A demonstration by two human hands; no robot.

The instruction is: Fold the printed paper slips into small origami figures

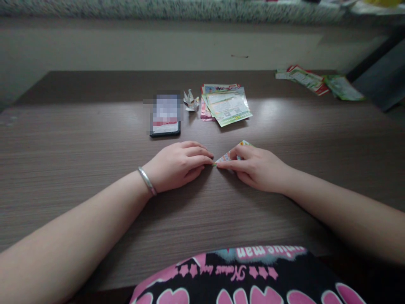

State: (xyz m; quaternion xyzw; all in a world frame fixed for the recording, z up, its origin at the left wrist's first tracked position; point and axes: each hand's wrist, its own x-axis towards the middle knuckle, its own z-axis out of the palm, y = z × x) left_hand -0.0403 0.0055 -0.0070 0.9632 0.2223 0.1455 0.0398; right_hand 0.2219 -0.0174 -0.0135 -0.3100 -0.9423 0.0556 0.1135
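A small folded piece of printed paper (224, 158), white with orange and green print, lies on the table between my hands, its narrow corner pointing left. My right hand (261, 168) covers much of it; the index finger stretches along its near edge and the other fingers bend over it, gripping it against the table. From the left, my left hand (180, 164) reaches in palm down, fingers extended and slightly apart, with the index fingertip at the paper's left corner. The left thumb rests below, apart from that fingertip. The underside of the paper is hidden.
Beyond my hands, a phone (166, 114) with a blurred screen lies left of a small folded paper piece (191, 101). A stack of printed leaflets (229, 103) sits beside it. More crumpled leaflets (308, 80) lie at the back right of the brown table (79, 143), before a wall.
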